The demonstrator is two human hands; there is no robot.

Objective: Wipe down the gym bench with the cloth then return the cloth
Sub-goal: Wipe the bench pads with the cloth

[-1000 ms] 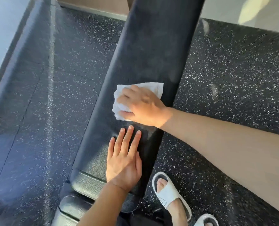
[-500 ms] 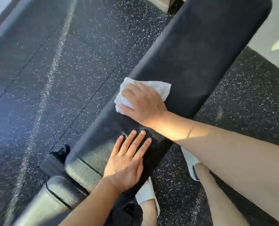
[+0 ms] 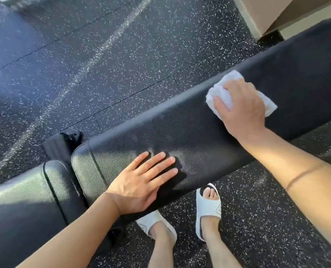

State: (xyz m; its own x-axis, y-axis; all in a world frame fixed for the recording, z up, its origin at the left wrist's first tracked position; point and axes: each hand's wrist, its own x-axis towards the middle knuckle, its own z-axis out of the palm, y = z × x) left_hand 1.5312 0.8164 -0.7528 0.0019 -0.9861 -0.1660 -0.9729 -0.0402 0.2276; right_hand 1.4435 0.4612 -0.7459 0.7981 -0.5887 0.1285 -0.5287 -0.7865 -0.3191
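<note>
Right hand (image 3: 240, 107) presses white cloth (image 3: 221, 93), fingers curled on it, onto black bench (image 3: 199, 136). Left hand (image 3: 141, 182) lies flat nearer, fingers straight.

Black worktop, white cloth, speckled dark floor.

The padded worktop (image 3: 189, 132) is black with a fine pebbled leather grain, shading to a grey-blue sheen along its far edge and on the separate black pad (image 3: 25, 200) at its left end. The cloth (image 3: 221, 93) is plain white. The floor (image 3: 122, 55) is black rubber flecked all over with small white and pale grey specks, crossed by thin dark seam lines and a pale streak of light. The two slide sandals (image 3: 208, 207) are very pale grey-white. At the top right corner the wall (image 3: 273, 8) is beige-tan with a whitish baseboard.
</note>
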